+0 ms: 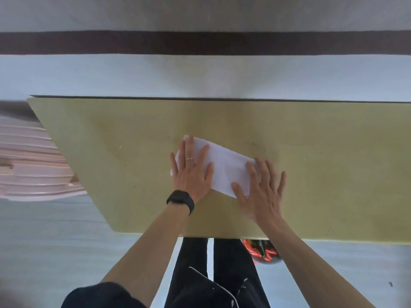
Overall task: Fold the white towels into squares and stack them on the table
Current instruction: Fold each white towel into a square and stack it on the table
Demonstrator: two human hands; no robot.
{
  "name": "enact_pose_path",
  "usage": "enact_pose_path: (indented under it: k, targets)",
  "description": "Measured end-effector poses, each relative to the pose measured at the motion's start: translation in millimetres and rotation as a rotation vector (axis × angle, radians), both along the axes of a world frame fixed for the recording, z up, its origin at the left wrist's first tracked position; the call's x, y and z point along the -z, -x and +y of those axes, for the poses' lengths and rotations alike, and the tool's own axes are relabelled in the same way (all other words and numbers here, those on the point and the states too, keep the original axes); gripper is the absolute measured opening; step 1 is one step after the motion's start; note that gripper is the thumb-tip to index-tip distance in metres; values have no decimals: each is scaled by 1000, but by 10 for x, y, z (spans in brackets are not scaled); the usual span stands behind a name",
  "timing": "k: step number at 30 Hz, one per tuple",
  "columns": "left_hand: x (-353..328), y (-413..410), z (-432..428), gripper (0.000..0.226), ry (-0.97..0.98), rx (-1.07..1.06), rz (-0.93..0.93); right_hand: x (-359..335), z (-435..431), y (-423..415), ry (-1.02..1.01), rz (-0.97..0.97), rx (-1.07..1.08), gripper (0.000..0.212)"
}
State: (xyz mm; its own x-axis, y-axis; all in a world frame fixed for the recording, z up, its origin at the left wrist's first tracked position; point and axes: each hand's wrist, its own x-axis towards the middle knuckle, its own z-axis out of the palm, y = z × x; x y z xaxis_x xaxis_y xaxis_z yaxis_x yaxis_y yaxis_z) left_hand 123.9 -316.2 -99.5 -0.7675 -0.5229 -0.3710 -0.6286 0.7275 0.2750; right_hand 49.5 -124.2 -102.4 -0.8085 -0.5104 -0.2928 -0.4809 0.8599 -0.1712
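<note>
Our left hand lies flat on the left end of the white towel, fingers straight and spread, palm down. Our right hand lies flat on the towel's right end in the same manner: fingers straight and apart, thumb and first fingers on the cloth, the outer fingers and palm on the bare desk. Neither hand grips anything.

The towel is folded into a long strip and lies flat on the desk, set at a slant (left end farther from us, right end nearer), about midway across the visible top.

We note a black watch on the left wrist and a thin ring on one left finger. A pink ribbed object stands beside the desk's left edge. A red item shows below the near edge, next to black trousers.
</note>
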Motion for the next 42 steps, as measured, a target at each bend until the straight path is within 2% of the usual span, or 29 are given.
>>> enact_pose_path:
  k: [2,4,7,10,12,14,19,20,23,25,28,31,34,35,37,40,42]
  targets:
    - [-71,189,-121,52,83,123,34,-68,61,-118,17,40,4,66]
    - [-125,379,-175,58,86,208,49,-113,80,-302,65,67,-18,59]
    - [-178,495,-168,65,50,259,59,-118,69,-570,181,102,-97,45]
    - [-244,255,-104,55,96,273,106,-113,99,-655,290,95,-132,39]
    - [-237,-115,-39,41,169,313,191,-96,148,-676,328,82,-163,48]
    - [-162,-579,36,36,194,398,252,-74,216,-709,325,72,-250,59]
    - [34,-1393,155,67,125,622,158,27,417,-898,155,-17,-455,84]
    - [46,-1462,165,66,154,665,171,47,444,-941,150,7,-472,78]
    - [84,-1591,165,40,267,746,297,95,484,-1071,246,126,-465,39]
    - [58,-1616,159,39,288,768,335,75,477,-1123,290,127,-464,30]
    - [-13,-1643,187,31,276,780,366,33,489,-1178,321,110,-489,28]
    - [-65,-1680,198,23,228,750,389,-9,505,-1167,343,58,-493,31]
    - [-115,-1694,169,6,57,667,402,-86,485,-1125,394,-29,-444,16]
    - [-176,-1664,151,7,-19,596,380,-129,468,-1104,414,-68,-404,11]
    - [-348,-1530,79,16,-155,401,277,-257,372,-1017,462,-166,-278,17]
    - [-544,-1204,-112,14,-375,80,104,-486,98,-772,534,-316,-45,13]
    - [-593,-969,-259,13,-507,-109,135,-599,-138,-566,579,-411,126,12]
